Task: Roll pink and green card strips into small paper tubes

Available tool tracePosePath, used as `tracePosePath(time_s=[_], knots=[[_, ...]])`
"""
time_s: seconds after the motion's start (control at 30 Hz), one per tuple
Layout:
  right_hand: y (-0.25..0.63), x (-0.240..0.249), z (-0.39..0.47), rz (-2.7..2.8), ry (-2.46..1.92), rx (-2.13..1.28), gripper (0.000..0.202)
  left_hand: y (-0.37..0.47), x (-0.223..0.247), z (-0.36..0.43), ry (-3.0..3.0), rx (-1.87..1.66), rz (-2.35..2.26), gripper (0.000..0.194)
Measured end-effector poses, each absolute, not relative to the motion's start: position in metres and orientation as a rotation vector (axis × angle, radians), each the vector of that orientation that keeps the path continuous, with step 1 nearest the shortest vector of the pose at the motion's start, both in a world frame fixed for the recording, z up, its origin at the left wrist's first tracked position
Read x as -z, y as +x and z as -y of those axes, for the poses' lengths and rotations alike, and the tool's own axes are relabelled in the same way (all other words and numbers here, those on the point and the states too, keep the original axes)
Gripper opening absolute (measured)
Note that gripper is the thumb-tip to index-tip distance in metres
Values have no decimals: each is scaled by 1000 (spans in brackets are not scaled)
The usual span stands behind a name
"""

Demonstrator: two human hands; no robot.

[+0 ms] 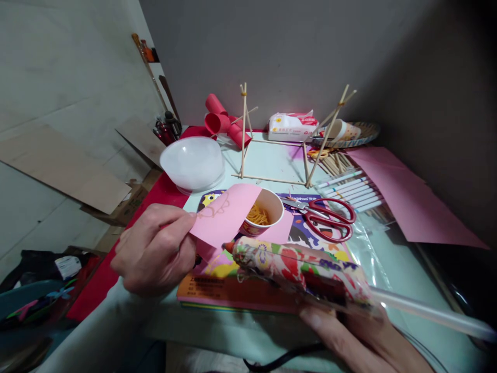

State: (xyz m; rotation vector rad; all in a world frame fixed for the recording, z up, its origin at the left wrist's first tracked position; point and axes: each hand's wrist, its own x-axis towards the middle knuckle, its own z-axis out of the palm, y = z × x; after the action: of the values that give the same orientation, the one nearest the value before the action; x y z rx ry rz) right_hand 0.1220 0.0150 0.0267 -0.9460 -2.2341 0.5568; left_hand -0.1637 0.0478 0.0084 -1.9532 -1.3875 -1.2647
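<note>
- Currently, our left hand pinches a pink paper between thumb and forefinger, over the booklets.
- Our right hand grips a flower-patterned glue gun from below; we cannot tell how all its fingers lie.
- Its nozzle points at the paper's lower edge, just beside it.
- Behind the paper we see a cup holding yellow bands, with red-handled scissors to its right.
</note>
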Motion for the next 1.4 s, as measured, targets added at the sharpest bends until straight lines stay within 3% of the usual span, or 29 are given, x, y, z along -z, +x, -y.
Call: tracePosePath(time_s=[0.37,1.4], knots=[[118,-39,-23,2199,-854,-834,49,-168,-9,-47,-1989,1305,1357,15],[122,-13,-10,2179,-936,-713,49,-166,-9,-46,-1963,1254,1435,18]])
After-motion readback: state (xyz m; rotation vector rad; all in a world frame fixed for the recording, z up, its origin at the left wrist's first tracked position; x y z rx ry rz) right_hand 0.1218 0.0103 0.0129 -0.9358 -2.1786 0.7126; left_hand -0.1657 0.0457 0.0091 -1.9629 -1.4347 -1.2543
